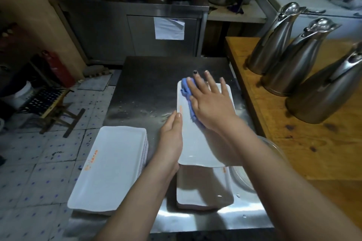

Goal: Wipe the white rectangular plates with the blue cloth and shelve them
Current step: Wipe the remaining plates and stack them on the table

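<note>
Mid-wipe on one plate, with every plate in view still off the shelf.

The right hand point(211, 105) has its fingers spread straight, pressing the blue cloth point(185, 89) flat on a white plate point(197, 143). The left hand point(172, 139) lies along that plate's left edge; whether its fingers hook underneath is hidden. The plate lies right of centre on the steel counter point(145, 84), its near end over a short stack point(203, 190). A taller stack point(111, 164) stands at the near left. I judge the wiping is partway at best: no shelf shows, and which stack is already wiped I cannot tell.
</note>
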Action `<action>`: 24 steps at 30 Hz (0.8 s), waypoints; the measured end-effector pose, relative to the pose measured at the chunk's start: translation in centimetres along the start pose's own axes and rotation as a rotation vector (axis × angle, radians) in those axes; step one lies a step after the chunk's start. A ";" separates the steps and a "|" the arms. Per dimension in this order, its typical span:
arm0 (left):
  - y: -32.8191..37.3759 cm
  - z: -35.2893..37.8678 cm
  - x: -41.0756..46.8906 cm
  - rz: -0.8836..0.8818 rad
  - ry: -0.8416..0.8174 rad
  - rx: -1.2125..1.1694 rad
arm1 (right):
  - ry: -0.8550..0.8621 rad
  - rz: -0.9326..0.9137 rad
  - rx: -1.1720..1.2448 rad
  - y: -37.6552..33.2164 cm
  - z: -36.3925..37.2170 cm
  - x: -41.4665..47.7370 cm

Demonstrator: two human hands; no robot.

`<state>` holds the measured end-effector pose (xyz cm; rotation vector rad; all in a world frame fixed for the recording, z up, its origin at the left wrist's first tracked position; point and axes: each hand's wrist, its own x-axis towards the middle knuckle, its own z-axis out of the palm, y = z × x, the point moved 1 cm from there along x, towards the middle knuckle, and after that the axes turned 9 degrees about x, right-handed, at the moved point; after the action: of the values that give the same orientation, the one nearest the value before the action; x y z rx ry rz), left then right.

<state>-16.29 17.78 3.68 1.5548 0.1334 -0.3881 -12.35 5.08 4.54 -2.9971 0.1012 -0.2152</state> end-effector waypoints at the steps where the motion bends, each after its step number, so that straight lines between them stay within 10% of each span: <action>1: 0.1 -0.3 0.1 0.009 0.013 0.000 | 0.017 0.046 -0.034 0.8 0.1 0.0; 5: -0.2 -1.3 0.6 0.023 0.036 0.018 | 0.096 0.210 -0.054 1.8 1.2 -2.6; 11: -1.3 -0.7 0.6 -0.008 0.013 0.072 | 0.000 -0.068 0.135 -1.7 2.7 -3.2; 24: -0.9 -0.2 0.6 -0.024 0.054 0.077 | 0.061 0.211 0.268 -1.5 3.5 -4.6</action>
<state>-16.06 17.88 2.62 1.6410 0.1805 -0.3739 -16.30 7.37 0.71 -2.6892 0.3629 -0.2723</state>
